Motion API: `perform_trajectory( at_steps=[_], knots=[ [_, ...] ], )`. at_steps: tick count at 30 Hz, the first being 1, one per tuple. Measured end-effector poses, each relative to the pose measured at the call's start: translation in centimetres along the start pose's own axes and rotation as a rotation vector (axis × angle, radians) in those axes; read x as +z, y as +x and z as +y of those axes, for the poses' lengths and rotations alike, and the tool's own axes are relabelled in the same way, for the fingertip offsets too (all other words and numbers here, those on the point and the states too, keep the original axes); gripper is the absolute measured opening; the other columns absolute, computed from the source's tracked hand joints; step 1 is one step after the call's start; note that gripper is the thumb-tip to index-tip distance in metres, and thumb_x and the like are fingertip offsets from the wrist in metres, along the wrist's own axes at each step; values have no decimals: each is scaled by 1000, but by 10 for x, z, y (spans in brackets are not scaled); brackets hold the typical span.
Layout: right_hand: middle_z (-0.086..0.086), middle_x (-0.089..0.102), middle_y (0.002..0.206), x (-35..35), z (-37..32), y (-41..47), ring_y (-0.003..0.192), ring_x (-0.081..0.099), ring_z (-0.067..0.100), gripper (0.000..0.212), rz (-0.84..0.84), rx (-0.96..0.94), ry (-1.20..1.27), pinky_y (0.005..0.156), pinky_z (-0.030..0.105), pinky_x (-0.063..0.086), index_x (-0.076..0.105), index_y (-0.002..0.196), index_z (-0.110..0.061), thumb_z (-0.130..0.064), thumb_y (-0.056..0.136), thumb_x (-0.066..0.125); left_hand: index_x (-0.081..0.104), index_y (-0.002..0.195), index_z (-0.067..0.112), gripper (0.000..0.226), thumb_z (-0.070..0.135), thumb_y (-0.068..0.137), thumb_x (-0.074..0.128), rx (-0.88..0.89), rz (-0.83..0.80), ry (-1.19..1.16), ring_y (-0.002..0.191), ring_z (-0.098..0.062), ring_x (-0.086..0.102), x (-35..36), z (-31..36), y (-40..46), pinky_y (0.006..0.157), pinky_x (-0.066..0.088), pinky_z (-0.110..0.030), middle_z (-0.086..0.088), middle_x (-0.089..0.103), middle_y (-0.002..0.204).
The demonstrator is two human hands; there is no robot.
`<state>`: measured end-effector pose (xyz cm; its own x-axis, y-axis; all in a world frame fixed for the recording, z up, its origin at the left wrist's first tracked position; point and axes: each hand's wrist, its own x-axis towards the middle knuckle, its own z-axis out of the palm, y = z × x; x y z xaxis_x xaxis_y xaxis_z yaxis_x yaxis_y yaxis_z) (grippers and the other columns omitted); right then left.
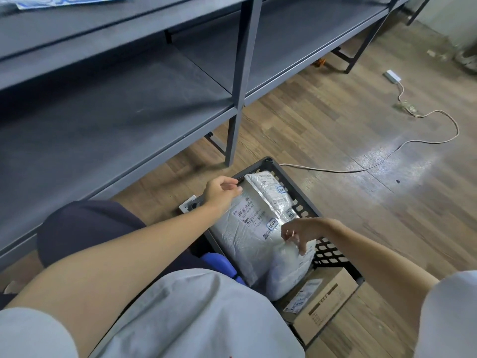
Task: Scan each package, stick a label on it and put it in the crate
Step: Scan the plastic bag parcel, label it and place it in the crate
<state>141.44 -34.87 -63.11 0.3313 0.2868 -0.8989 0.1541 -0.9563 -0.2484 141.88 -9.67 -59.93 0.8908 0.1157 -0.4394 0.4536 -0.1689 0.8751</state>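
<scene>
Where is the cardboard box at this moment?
In the head view the cardboard box lies at lower right, inside the black crate at its near end, just below the silver padded packages.

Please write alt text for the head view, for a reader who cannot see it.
A person's left hand and right hand settle a labelled silver mailer into a black crate on a wood floor. Another mailer and a box sit inside; grey shelving stands beyond.
</scene>
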Motion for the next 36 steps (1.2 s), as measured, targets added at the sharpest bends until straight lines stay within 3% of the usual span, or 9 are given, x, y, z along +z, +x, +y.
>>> perform_trajectory(
  at_steps=[3, 6, 11, 15, 20, 23, 26, 30, 36],
  knots=[
    [-3, 58, 125, 11, -9, 8, 111, 51, 13, 38, -7, -30, -92, 78, 18, 38, 69, 113, -18, -2, 79, 73, 64, 88, 20, 14, 9, 82, 71, 2, 2, -3, 90, -16, 61, -2, -2, 2, 85, 48, -31, 6, 62, 83],
    [-4, 63, 117, 24, -10, 15, 101, 50, 9, 23, 53, -24, -163, 82, 20, 37, 74, 104, -17, -9, 83, 71, 64, 90, 17, 13, 9, 83, 70, 1, 8, -13, 90, -15, 60, -6, -3, 1, 79, 43, -25, 4, 62, 84],
    [1, 69, 114, 31, -6, 15, 91, 56, 6, 30, 104, -1, -91, 65, 6, 36, 68, 114, -13, -14, 85, 71, 65, 90, 20, 12, 13, 83, 71, -19, 19, 7, 94, -17, 63, -13, -7, 3, 83, 49, -30, 1, 66, 91],
    [1, 70, 111, 37, -10, 19, 90, 57, 9, 25, 145, 59, -116, 81, 16, 44, 70, 109, -14, -18, 84, 71, 65, 93, 20, 12, 15, 83, 71, -20, 26, 40, 91, -18, 62, -17, -6, 6, 85, 50, -35, -2, 68, 97],
    [5, 69, 112, 6, -29, 28, 96, 64, 16, 28, 2, 190, -116, 87, 27, 53, 66, 118, -9, -18, 92, 60, 66, 98, 23, 15, 25, 83, 70, -30, 19, 113, 101, -14, 62, -25, 1, 11, 89, 49, -28, 3, 68, 103],
    [1, 67, 92, -42, -38, 29, 83, 64, 16, 27, 186, 237, -75, 77, 27, 51, 69, 103, -9, -27, 87, 57, 66, 106, 21, 21, 27, 85, 67, -3, 12, 171, 101, -11, 58, -33, 10, 13, 83, 43, -23, 2, 64, 111],
    [2, 66, 104, -89, -62, 21, 100, 63, 21, 31, 368, 206, -115, 89, 33, 50, 69, 105, -15, -35, 86, 57, 62, 116, 17, 29, 25, 88, 64, 14, 24, 220, 102, -12, 54, -47, 22, 12, 84, 43, -26, 2, 58, 117],
    [2, 55, 131, -128, -130, 4, 125, 50, 23, 45, 457, 77, -157, 104, 40, 40, 55, 132, -16, -41, 96, 45, 55, 129, 18, 40, 27, 90, 60, 78, 92, 331, 124, -18, 49, -85, 35, 4, 103, 39, -32, -1, 54, 135],
    [8, 45, 145, -156, -252, -2, 129, 45, 29, 47, 633, -127, -156, 108, 42, 36, 40, 142, -18, -38, 100, 41, 37, 144, 29, 53, 36, 93, 50, 91, 308, 524, 128, -24, 46, -172, 41, -26, 101, 41, -33, 0, 47, 144]
  ],
)
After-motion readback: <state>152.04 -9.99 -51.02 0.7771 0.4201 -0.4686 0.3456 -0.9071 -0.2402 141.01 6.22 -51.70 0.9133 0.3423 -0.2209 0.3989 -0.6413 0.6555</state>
